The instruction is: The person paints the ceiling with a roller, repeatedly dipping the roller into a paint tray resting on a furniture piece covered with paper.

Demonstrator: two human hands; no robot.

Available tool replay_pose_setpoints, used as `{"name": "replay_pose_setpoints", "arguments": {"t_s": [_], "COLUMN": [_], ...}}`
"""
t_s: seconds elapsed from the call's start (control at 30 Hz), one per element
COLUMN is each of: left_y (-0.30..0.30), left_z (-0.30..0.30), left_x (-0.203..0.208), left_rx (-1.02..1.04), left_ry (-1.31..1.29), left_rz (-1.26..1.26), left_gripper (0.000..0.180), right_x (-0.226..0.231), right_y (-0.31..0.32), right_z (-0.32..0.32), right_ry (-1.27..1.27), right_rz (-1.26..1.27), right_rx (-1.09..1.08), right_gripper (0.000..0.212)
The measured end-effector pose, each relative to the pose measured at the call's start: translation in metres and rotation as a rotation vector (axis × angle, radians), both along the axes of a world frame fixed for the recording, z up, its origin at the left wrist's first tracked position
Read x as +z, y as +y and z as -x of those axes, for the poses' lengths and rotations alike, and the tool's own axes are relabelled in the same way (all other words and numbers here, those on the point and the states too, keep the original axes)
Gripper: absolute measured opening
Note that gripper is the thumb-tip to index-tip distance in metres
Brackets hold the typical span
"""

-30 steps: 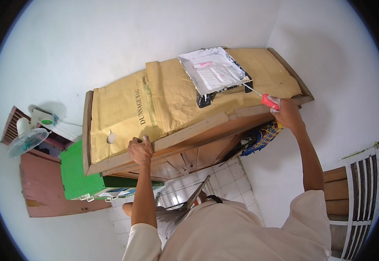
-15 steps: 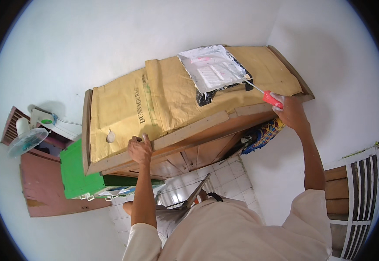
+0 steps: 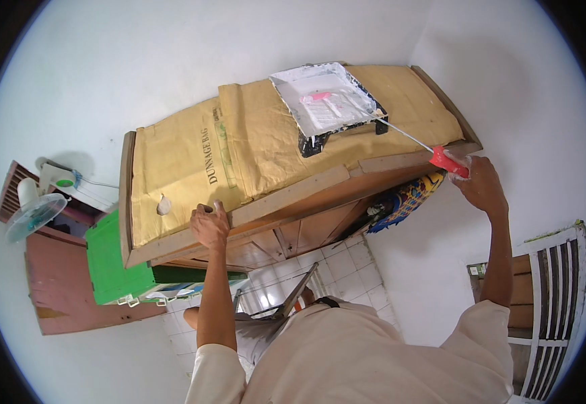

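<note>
In my right hand (image 3: 484, 186) is the red handle of a paint roller (image 3: 448, 162), its fingers closed round it. The roller's thin metal rod runs up left into a paint-smeared tray (image 3: 303, 76). White paint and a pink patch show inside the tray, where the roller head is hard to make out. The black-legged tray stands on a tan paper bag sheet (image 3: 178, 155) spread over a wooden cabinet's top. My left hand (image 3: 210, 227) is curled over the cabinet's front wooden edge (image 3: 293, 197), gripping it.
A ladder (image 3: 299, 294) stands below me on the white tiled floor (image 3: 266, 296). To the left are a green cabinet (image 3: 114, 259) and a fan (image 3: 36, 214). Patterned cloth (image 3: 407, 202) hangs at the cabinet's right end. White walls meet behind; a barred window (image 3: 552, 296) is at right.
My right hand has moved right and slightly down, drawing the roller's handle back from the tray. More of the pink patch shows. My left hand keeps its hold on the edge.
</note>
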State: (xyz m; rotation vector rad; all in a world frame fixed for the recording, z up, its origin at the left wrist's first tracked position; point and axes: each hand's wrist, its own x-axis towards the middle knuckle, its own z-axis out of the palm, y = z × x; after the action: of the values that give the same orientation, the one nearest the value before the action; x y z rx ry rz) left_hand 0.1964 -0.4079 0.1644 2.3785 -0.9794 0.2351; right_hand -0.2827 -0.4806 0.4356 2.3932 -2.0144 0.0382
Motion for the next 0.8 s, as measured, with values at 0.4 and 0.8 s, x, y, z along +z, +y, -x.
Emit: {"name": "replay_pose_setpoints", "arguments": {"t_s": [0.4, 0.8], "left_y": [0.001, 0.002], "left_z": [-0.003, -0.002], "left_x": [0.0, 0.0], "left_rx": [-0.026, -0.05], "left_ry": [-0.005, -0.07], "left_rz": [-0.001, 0.05], "left_gripper": [0.035, 0.033], "right_x": [-0.028, -0.031], "right_y": [0.005, 0.035], "right_z": [-0.014, 0.002], "right_ry": [-0.04, -0.045], "right_rz": [0.042, -0.001], "right_rx": [0.108, 0.044], "right_gripper": [0.042, 0.051]}}
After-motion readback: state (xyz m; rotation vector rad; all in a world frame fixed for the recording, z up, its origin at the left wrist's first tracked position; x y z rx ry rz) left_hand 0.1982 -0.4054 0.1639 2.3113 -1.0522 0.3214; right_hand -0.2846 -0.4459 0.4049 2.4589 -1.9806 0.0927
